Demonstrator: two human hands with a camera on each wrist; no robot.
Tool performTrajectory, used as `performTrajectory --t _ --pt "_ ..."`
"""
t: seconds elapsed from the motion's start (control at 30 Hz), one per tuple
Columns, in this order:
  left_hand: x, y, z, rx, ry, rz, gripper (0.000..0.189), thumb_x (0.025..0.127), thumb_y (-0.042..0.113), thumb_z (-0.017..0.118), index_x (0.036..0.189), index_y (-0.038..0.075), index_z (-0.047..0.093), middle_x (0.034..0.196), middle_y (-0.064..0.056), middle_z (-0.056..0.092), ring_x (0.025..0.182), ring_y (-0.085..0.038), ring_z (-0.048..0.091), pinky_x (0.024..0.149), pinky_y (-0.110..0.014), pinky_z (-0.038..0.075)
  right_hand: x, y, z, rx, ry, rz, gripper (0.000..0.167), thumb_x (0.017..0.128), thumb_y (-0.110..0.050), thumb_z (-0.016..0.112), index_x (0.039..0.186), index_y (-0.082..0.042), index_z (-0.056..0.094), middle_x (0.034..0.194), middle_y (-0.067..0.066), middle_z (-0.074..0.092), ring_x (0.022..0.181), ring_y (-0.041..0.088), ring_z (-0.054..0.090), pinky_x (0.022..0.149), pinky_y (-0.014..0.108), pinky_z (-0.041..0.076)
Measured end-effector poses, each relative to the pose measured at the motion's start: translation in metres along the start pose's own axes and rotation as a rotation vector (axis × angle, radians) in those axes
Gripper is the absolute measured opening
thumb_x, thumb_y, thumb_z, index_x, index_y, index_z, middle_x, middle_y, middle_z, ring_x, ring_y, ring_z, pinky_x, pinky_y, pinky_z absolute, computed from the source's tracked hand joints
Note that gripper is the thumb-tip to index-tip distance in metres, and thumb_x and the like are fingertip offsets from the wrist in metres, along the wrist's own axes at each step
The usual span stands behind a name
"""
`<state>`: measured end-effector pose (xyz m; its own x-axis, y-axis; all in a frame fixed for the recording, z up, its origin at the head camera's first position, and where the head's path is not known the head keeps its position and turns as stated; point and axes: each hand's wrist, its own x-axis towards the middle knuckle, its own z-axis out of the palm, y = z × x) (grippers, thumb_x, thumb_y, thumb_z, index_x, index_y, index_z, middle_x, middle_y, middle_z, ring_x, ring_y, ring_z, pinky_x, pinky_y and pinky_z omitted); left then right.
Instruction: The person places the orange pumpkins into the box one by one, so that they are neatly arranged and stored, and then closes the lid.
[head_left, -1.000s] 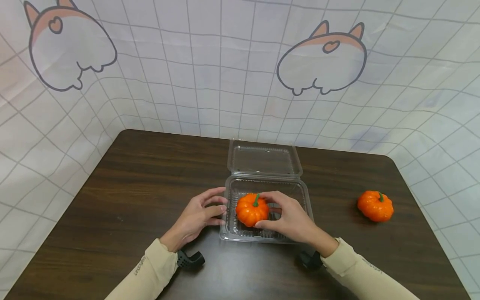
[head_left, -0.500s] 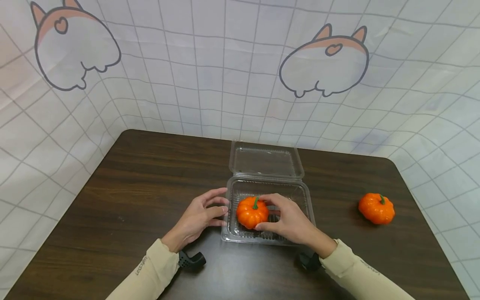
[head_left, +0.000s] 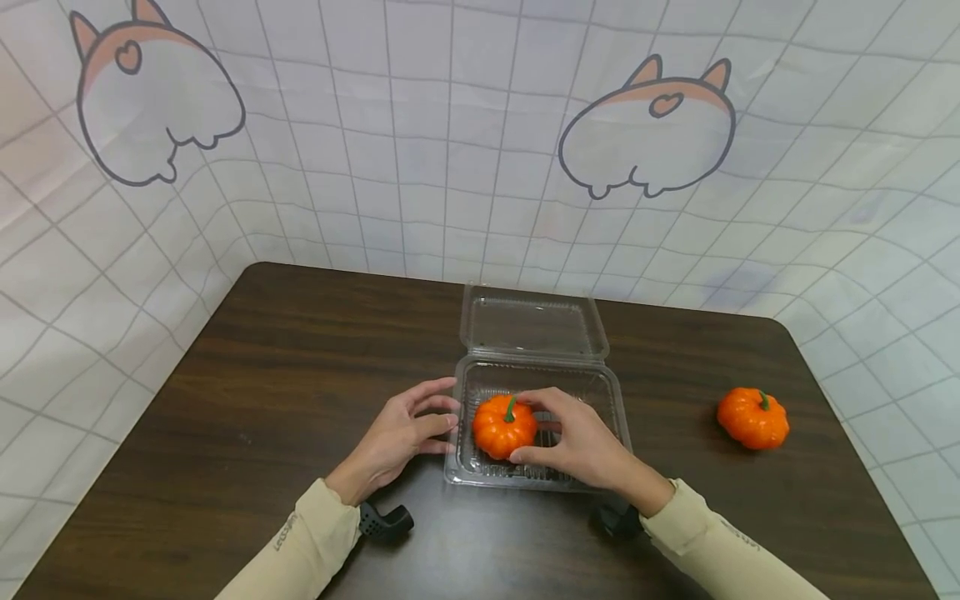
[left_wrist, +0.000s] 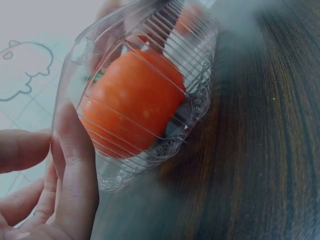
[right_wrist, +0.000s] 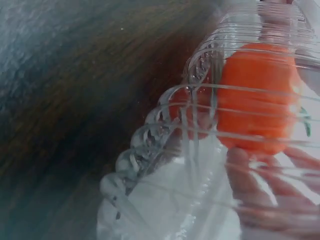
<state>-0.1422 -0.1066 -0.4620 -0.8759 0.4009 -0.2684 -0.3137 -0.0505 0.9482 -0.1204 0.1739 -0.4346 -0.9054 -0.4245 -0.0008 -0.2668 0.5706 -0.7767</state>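
A small orange pumpkin (head_left: 504,428) with a green stem sits inside the base of a clear plastic clamshell box (head_left: 480,481). My right hand (head_left: 581,437) reaches over the box's right side and holds the pumpkin between thumb and fingers. In the right wrist view, fingers (right_wrist: 260,185) show against the pumpkin through the ribbed clear wall. My left hand (head_left: 393,437) is at the box's left edge. In the left wrist view, its thumb and fingers (left_wrist: 77,170) pinch the rim. The box's lid (head_left: 534,323) lies folded back, away from me.
A second orange pumpkin (head_left: 753,418) lies on the right part of the dark wooden table (head_left: 300,350). White gridded cloth (head_left: 487,200) with animal drawings hangs behind and beside the table. A black wrist device (head_left: 386,522) hangs under the left wrist, another under the right.
Both hands keep their places at the box and the pumpkin. The pumpkin's stem leans slightly differently, and the whole scene has shifted a little down in the head view.
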Motion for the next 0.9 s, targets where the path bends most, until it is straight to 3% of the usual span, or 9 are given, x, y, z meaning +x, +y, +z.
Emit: performTrajectory --t 0.2,0.63,0.9 --pt "-0.001 -0.002 0.0 0.001 -0.001 0.011 0.06 0.097 0.003 0.065 0.153 0.012 0.045 0.129 -0.015 0.058 0.094 -0.02 0.065 0.079 -0.034 0.065 -0.007 0.0 -0.004 0.011 0.021 -0.022 0.068 0.084 -0.036 0.087 0.142 -0.016 0.058 0.141 0.008 0.062 0.128 0.029 0.064 0.102 0.041 0.059" --pt "0.0 -0.001 0.0 -0.007 -0.014 0.02 0.06 0.098 0.002 0.065 0.154 0.011 0.045 0.129 -0.015 0.058 0.093 -0.019 0.065 0.079 -0.034 0.065 -0.028 -0.003 -0.031 0.023 0.08 0.025 0.074 0.082 -0.037 0.088 0.145 -0.015 0.056 0.144 0.01 0.061 0.127 0.033 0.065 0.104 0.045 0.057" --pt "-0.001 0.001 0.0 0.006 -0.01 0.017 0.06 0.098 0.003 0.065 0.154 0.013 0.045 0.13 -0.016 0.058 0.093 -0.02 0.064 0.079 -0.034 0.065 -0.04 -0.003 -0.051 -0.035 0.13 0.02 0.07 0.083 -0.038 0.087 0.144 -0.023 0.056 0.142 0.01 0.063 0.124 0.032 0.067 0.104 0.042 0.057"
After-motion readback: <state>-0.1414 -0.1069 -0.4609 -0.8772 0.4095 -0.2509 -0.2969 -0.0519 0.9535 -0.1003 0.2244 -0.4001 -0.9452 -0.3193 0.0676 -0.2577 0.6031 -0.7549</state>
